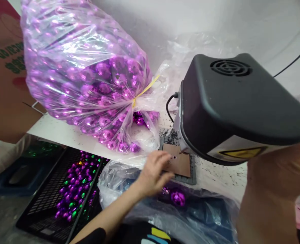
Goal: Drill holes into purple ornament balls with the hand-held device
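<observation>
My left hand [153, 171] reaches over the near edge of the work table, fingers stretched out and apart with nothing visible in them. Its fingertips are at the left side of a brown board [181, 166] with a small dark hole, which lies on a grey base plate [192, 179]. Just below the hand, a shiny purple faceted ball [177, 198] rests on clear plastic sheeting [203, 217] over my lap. My right hand [284, 166] is at the right of a black machine head [241, 101]; the machine hides its fingers.
A large clear bag [88, 78] of purple balls, tied with a yellow tie [147, 88], leans on the white table [63, 130]. A black crate [45, 193] at lower left holds purple and green balls. A cardboard box [7, 84] stands at far left.
</observation>
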Demonstrator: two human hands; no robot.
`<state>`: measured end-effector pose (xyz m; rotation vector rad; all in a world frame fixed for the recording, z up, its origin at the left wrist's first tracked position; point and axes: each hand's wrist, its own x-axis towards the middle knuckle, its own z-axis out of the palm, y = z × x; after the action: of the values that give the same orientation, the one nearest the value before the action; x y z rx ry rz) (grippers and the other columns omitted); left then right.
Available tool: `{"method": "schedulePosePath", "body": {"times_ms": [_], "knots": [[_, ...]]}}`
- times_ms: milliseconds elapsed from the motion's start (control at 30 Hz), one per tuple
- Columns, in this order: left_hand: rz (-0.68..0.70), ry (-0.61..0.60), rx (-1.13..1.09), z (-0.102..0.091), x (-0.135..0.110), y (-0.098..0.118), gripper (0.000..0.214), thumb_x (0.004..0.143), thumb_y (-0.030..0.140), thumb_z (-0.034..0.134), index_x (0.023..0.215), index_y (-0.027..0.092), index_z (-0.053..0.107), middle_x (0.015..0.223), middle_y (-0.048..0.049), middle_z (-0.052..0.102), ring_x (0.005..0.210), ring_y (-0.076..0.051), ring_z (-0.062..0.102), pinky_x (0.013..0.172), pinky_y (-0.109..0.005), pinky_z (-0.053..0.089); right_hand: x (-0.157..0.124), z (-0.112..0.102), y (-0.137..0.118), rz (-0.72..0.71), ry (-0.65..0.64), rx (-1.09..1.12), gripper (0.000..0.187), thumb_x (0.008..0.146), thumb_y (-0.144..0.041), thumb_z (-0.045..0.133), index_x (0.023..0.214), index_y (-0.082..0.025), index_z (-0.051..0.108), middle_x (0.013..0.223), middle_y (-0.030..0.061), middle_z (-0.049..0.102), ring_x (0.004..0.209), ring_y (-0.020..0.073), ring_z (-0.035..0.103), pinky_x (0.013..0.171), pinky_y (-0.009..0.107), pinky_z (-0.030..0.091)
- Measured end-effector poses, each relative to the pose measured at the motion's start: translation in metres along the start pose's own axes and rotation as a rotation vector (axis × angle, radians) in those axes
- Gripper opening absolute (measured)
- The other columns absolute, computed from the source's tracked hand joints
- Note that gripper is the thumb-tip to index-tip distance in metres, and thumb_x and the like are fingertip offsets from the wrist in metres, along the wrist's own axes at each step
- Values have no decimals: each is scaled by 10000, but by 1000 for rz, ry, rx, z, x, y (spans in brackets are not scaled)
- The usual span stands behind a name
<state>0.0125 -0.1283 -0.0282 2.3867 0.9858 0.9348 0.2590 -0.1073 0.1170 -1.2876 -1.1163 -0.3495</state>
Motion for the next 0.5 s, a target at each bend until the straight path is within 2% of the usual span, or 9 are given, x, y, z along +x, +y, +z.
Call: {"method": "schedulePosePath", "body": {"times_ms": [67, 100, 133, 200, 267, 333, 433, 500], "knots": [[-160, 124, 238, -32, 9, -26, 307, 1000, 248, 473, 1283, 188, 573, 1215, -142, 675, 1165, -290, 597, 1024, -492, 471, 1, -1, -3, -56, -13, -2, 531, 981, -577, 411, 729, -140, 576, 619, -18, 435, 613, 36, 405, 620, 288, 248], [-247, 122, 388, -47, 10, -40, 310, 986, 192, 463, 1267, 192, 594, 1231, -140, 683, 1175, -311, 588, 1038, -527, 444, 2, -1, -6, -76, -22, -6, 516, 992, -546, 408, 729, -135, 573, 626, -18, 450, 614, 29, 409, 611, 279, 246], [-276, 35, 502, -59, 9, -52, 361, 957, 177, 509, 1310, 197, 582, 1318, -140, 658, 1236, -344, 552, 1064, -566, 407, 2, -1, -8, -82, -35, -16, 499, 998, -521, 414, 729, -131, 570, 633, -19, 463, 617, 24, 413, 605, 273, 245], [-233, -141, 611, -72, 3, -71, 536, 897, 142, 580, 1426, 195, 506, 1461, -143, 574, 1339, -364, 486, 1130, -594, 333, 1, 0, -12, -79, -44, -24, 487, 998, -509, 426, 730, -129, 570, 638, -20, 473, 616, 17, 411, 602, 265, 244], [-224, -189, 657, -66, -3, -84, 575, 889, 100, 564, 1446, 222, 493, 1475, -127, 568, 1332, -344, 507, 1136, -575, 329, 0, 2, -12, -61, -22, -24, 512, 996, -541, 409, 740, -134, 582, 638, -16, 462, 623, 19, 415, 614, 264, 245], [-274, -106, 665, -49, -3, -91, 497, 914, 97, 533, 1394, 223, 543, 1426, -136, 604, 1277, -321, 555, 1112, -543, 361, -2, 4, -10, -30, 11, -22, 542, 985, -587, 399, 746, -141, 592, 639, -13, 440, 639, 26, 418, 636, 266, 252], [-271, 1, 592, -28, 3, -88, 390, 912, 96, 518, 1279, 194, 606, 1345, -146, 637, 1267, -290, 566, 1166, -537, 316, -3, 4, -5, -12, 26, -20, 546, 974, -602, 413, 728, -143, 579, 624, -16, 394, 632, 28, 385, 644, 270, 251], [-211, -43, 519, -27, 8, -81, 342, 877, 90, 526, 1183, 198, 635, 1276, -119, 665, 1240, -274, 577, 1195, -546, 279, -2, 2, -3, -34, 1, -18, 518, 977, -574, 425, 729, -144, 570, 611, -20, 376, 611, 26, 355, 626, 268, 243]]}}
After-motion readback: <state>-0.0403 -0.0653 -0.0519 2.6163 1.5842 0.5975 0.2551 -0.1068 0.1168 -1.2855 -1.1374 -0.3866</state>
